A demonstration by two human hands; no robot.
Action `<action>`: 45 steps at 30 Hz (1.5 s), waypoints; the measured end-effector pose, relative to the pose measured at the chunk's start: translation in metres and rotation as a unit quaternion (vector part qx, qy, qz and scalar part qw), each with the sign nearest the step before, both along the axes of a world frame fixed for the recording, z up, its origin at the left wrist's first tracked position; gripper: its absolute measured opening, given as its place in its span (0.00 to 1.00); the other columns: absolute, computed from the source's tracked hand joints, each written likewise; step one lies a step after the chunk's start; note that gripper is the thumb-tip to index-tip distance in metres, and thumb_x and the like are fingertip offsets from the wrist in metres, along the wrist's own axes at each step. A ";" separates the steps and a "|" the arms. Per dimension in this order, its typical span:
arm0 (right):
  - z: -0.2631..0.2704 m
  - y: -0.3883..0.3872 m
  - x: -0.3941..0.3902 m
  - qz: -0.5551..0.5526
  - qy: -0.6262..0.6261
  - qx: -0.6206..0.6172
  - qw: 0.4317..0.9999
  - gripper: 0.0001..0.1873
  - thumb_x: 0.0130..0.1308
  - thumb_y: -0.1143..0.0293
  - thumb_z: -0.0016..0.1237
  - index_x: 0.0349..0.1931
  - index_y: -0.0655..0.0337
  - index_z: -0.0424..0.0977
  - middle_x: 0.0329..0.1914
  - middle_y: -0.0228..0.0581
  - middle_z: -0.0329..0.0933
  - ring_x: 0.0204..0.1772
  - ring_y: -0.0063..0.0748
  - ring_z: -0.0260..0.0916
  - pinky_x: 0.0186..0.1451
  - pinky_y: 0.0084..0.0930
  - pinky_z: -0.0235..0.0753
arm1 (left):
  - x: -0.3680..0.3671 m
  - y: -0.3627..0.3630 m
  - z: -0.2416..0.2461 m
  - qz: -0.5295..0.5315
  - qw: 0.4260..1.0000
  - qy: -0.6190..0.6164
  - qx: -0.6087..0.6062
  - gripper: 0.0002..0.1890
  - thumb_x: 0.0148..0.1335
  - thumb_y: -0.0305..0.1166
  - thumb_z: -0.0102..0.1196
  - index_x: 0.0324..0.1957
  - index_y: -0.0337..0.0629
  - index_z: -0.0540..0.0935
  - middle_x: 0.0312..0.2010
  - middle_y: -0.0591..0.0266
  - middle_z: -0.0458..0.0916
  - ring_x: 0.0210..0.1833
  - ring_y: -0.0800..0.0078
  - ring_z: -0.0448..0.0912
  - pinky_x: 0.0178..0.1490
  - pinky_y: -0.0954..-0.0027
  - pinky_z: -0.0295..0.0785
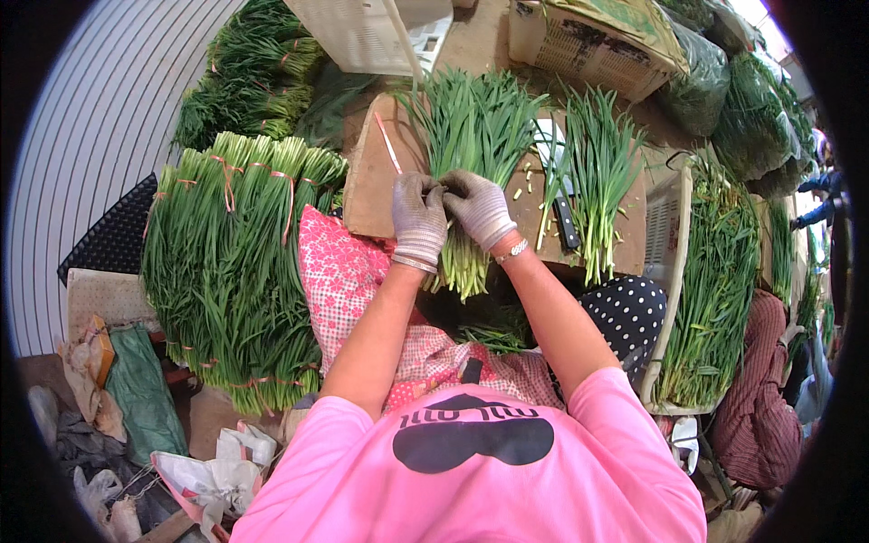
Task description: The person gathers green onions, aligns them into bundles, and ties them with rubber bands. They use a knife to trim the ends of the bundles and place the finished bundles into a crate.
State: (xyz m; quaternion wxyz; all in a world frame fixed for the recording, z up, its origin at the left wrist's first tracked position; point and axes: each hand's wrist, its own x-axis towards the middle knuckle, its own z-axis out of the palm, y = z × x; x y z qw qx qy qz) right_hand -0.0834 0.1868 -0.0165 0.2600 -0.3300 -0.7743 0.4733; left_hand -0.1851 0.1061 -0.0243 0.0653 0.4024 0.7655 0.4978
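Note:
My left hand [419, 212] and my right hand [479, 206], both in soiled knit gloves, close over a bundle of garlic chives [478, 129]. Their bent fingertips meet above its stems; any tie pinched between them is hidden. The leaves fan away from me, and the pale stem ends hang past the near edge of a brown board [380, 197]. A thin pink-and-white tie [388, 142] lies beside my left hand. Right of my hands, a second bunch of garlic chives [599, 183] lies beside a black-handled knife [566, 220], whose broad blade leaves partly cover. Cut stem bits are scattered nearby.
Tied garlic chives are stacked in a large pile [231, 285] at left, with another pile [251, 75] behind. On the right stands a crate [669, 285] full of loose chives. Crates [590, 51] and filled plastic bags [760, 108] line the back. Another person's sleeve [818, 203] shows far right.

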 end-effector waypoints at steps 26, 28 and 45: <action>0.002 0.033 -0.004 0.004 -0.124 -0.083 0.989 0.16 0.60 0.59 0.57 0.40 0.63 0.82 0.35 0.49 0.83 0.40 0.46 0.81 0.47 0.35 0.78 | 0.038 -0.067 0.060 -0.013 0.948 0.058 -0.312 0.39 0.48 0.48 0.72 0.56 0.33 0.74 0.49 0.41 0.77 0.53 0.47 0.76 0.57 0.54 0.72; 0.012 0.027 -0.003 0.005 -0.082 -0.062 0.995 0.16 0.60 0.60 0.57 0.40 0.63 0.82 0.36 0.49 0.83 0.41 0.47 0.82 0.47 0.35 0.78 | 0.041 -0.042 0.059 -0.040 0.950 -0.016 -0.310 0.51 0.45 0.52 0.74 0.64 0.29 0.65 0.54 0.37 0.75 0.57 0.43 0.75 0.61 0.55 0.71; 0.002 -0.015 0.060 -0.008 0.180 -0.317 0.931 0.08 0.64 0.71 0.57 0.36 0.68 0.78 0.29 0.35 0.80 0.31 0.25 0.75 0.33 0.23 0.74 | 0.025 0.008 0.019 0.025 0.852 0.194 -0.485 0.44 0.46 0.57 0.71 0.60 0.42 0.71 0.52 0.49 0.77 0.51 0.55 0.82 0.49 0.59 0.78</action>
